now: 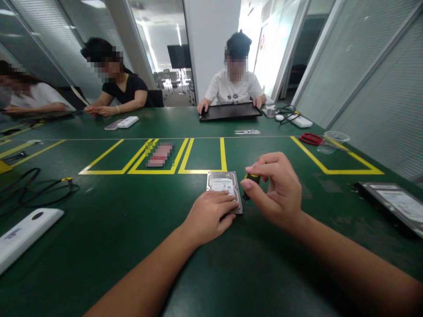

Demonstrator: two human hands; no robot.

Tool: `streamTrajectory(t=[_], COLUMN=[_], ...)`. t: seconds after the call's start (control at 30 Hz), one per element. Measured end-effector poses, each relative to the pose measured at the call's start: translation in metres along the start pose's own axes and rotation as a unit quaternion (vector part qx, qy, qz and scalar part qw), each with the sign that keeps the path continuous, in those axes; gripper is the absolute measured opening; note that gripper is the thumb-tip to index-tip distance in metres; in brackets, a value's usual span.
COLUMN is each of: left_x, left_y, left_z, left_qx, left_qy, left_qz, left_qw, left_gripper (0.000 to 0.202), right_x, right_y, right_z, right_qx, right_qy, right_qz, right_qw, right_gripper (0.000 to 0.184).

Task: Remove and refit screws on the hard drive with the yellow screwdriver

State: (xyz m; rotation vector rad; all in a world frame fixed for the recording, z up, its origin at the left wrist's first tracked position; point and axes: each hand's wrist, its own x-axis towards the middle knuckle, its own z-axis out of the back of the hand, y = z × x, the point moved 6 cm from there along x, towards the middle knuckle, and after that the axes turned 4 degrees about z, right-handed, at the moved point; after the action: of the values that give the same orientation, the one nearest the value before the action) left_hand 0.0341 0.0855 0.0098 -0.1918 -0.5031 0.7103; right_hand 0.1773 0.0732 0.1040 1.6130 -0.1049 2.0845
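A silver hard drive (224, 178) with a white label lies on the green table in front of me. My left hand (211, 213) grips its near end, fingers laid across the top and thumb at the near edge; that part of the drive is covered. In my right hand (277, 185) is a short yellow-and-black screwdriver (251, 178), pinched between thumb and fingers. It stands roughly upright, its thin shaft reaching down at the drive's right near corner. Whether the tip touches a screw I cannot tell.
At right lies a larger drive unit (396, 204). Behind it are a red cable (311, 139) and a clear plastic cup (330, 141). A white device (29, 233) and black cables (33, 193) lie at left. Across the table a person holds a black panel (230, 112); others sit at left.
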Motion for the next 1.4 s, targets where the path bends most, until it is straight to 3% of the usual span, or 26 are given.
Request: streamTrajectory(t=[0.17, 0.33, 0.53, 0.8, 1.4], left_x=[0.0003, -0.0015, -0.0012, -0.0002, -0.0015], left_y=[-0.0014, -0.001, -0.0015, -0.0028, -0.0027], left_z=[0.0009, -0.0005, -0.0004, 0.0005, 0.001], left_qx=[-0.001, 0.004, -0.006, -0.005, 0.003], left_qy=[-0.004, -0.028, -0.026, -0.013, -0.044], left_qz=[0.005, -0.003, 0.001, 0.006, -0.005], left_qw=[1.0, 1.0, 1.0, 1.0, 0.999], left_gripper=[0.032, 0.031, 0.031, 0.033, 0.03], right_x=[0.0011, -0.0041, -0.0019, 0.0, -0.0035], right_y=[0.003, -0.0034, -0.002, 0.0044, 0.002], right_z=[-0.0003, 0.0017, 0.0, 0.0009, 0.0005], right_qx=[-0.011, 0.003, 0.006, -0.045, -0.009], right_qy=[0.003, -0.032, -0.009, -0.017, 0.011], right_qz=[-0.007, -0.038, -0.017, -0.003, -0.017], right_qw=[1.0, 0.999, 1.0, 0.999, 1.0], right_gripper=[0.013, 0.027, 0.015, 0.015, 0.025])
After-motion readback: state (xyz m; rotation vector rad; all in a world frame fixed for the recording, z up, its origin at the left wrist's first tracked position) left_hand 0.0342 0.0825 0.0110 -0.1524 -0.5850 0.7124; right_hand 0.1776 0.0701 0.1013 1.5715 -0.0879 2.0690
